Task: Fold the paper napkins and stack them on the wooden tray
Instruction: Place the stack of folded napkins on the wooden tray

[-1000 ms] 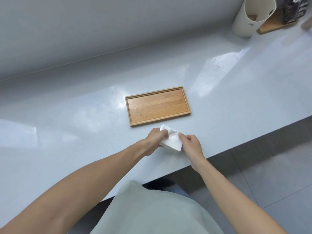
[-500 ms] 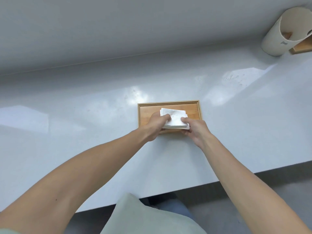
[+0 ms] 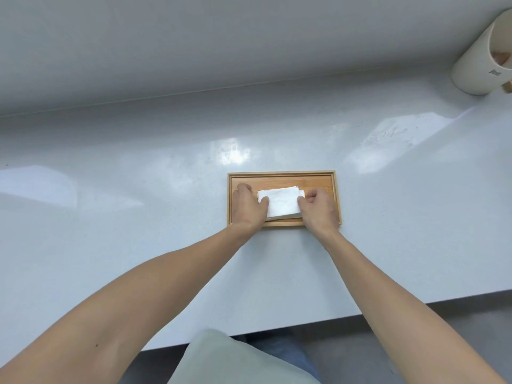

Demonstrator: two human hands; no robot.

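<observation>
A small stack of folded white paper napkins (image 3: 282, 202) lies inside the wooden tray (image 3: 281, 174) on the pale countertop. My left hand (image 3: 246, 206) rests on the tray at the stack's left edge, thumb pressed on the top napkin. My right hand (image 3: 318, 209) holds the stack's right edge, thumb on top and fingers curled behind it. Both hands cover the tray's near corners.
A cream cylindrical container (image 3: 482, 54) stands at the far right against the wall, with a bit of wood beside it. The counter's front edge (image 3: 304, 324) runs close to my body, floor below it.
Both hands carried the folded napkins from the counter in front of the tray onto the tray and set them down. My head has leaned forward over the counter.
</observation>
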